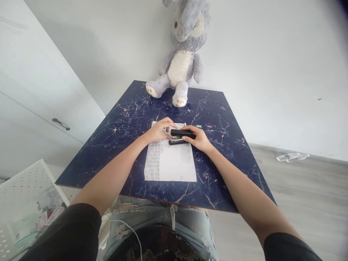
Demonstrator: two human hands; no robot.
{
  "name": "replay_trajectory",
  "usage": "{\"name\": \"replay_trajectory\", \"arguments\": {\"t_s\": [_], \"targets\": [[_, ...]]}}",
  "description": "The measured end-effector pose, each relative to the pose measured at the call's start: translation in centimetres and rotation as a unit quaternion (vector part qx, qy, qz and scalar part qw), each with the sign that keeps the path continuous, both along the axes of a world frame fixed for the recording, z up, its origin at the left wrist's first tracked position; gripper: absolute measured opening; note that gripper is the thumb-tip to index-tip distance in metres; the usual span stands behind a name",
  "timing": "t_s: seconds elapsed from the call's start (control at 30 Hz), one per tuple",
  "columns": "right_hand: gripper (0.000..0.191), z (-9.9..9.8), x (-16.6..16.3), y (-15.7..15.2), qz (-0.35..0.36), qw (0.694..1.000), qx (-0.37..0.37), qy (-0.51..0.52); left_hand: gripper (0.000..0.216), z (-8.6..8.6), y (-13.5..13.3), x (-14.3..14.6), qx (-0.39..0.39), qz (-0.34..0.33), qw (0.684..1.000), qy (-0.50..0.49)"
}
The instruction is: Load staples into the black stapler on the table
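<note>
A white paper sheet with printed rows down its left side lies on the dark blue marbled table. A black stapler with an orange tip sits across the sheet's far end. My right hand is closed round the stapler from the right, fingers over its top. My left hand rests on the paper's far left corner, fingers curled down and touching the stapler's left end.
A grey and cream plush rabbit sits at the table's far edge against the white wall. A white cabinet with a black handle stands left. A white perforated rack is lower left. A clear plastic bottle lies on the floor right.
</note>
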State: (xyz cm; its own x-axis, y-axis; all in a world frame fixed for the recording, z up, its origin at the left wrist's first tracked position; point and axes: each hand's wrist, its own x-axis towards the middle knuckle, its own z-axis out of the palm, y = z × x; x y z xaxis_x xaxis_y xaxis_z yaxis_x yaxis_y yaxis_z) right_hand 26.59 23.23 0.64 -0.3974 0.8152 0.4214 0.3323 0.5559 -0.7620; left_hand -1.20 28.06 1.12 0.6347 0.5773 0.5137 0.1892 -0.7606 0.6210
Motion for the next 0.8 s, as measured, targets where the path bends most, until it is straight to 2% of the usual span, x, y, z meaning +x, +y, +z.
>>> {"name": "replay_trajectory", "arguments": {"t_s": [0.3,0.43,0.6,0.67,0.73,0.8], "targets": [[0.039,0.4,-0.5,-0.4,0.01,0.999,0.037,-0.033,0.036,0.2,0.4,0.0,-0.025,0.007,1.0,-0.006],[0.038,0.3,-0.5,-0.5,-0.034,0.998,0.043,-0.029,0.033,0.2,0.4,-0.1,-0.038,0.019,0.999,-0.002],[0.041,0.0,0.0,-0.2,-0.129,0.99,0.053,0.012,0.018,0.3,0.5,0.1,-0.038,0.049,0.998,0.008],[0.04,0.2,-0.1,-0.4,-0.143,0.987,0.071,0.01,0.019,0.3,0.6,0.1,-0.041,0.053,0.998,0.011],[0.038,0.5,-0.4,-0.8,-0.127,0.987,0.1,-0.004,0.023,0.2,0.7,0.1,-0.045,0.069,0.997,0.003],[0.036,0.9,-1.0,-1.4,-0.076,0.989,0.125,-0.022,0.025,0.1,0.9,0.1,-0.049,0.091,0.995,-0.009]]}}
